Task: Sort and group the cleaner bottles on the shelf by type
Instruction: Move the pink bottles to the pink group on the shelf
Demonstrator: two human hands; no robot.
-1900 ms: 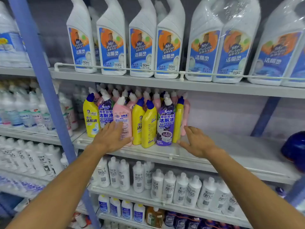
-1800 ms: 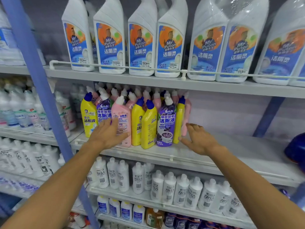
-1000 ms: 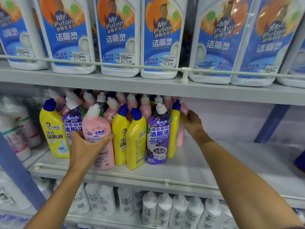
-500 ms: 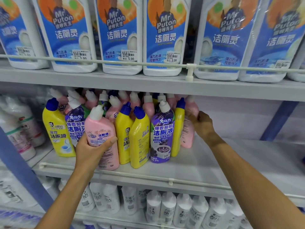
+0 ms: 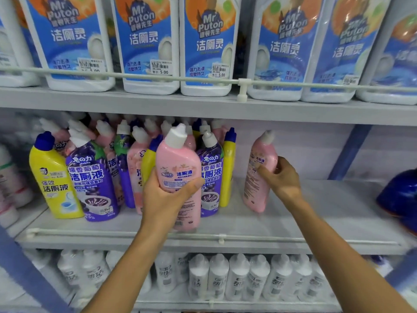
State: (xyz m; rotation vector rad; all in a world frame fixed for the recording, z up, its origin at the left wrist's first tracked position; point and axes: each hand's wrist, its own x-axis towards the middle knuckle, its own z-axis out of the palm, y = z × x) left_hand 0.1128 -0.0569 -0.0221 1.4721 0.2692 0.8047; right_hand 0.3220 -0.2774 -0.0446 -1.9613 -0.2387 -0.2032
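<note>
— Okay, left hand (image 5: 167, 199)?
— Fingers and thumb curled round a pink bottle (image 5: 180, 163), low on its label, white cap up. Can't tell if its base touches the middle shelf (image 5: 316, 224).
— What's around that grip?
— Right behind it, a purple bottle (image 5: 212, 177) and a thin yellow bottle (image 5: 228, 170). Further off on its left side, a second purple bottle (image 5: 94, 184) and a blue-capped yellow bottle (image 5: 53, 177). All packed in one mixed cluster.
— Right hand (image 5: 282, 177)?
— Gripping a second pink bottle (image 5: 257, 181) at mid-body, fingers curled on its front. That bottle is slightly tilted, base on the shelf, standing apart from the cluster.
— Above, below?
— Big white Mr Puton jugs (image 5: 144, 41) on the shelf over both hands, small white bottles (image 5: 237, 276) on the one under them. Blue round thing (image 5: 399, 199) well past the right hand; can't tell what it is.
</note>
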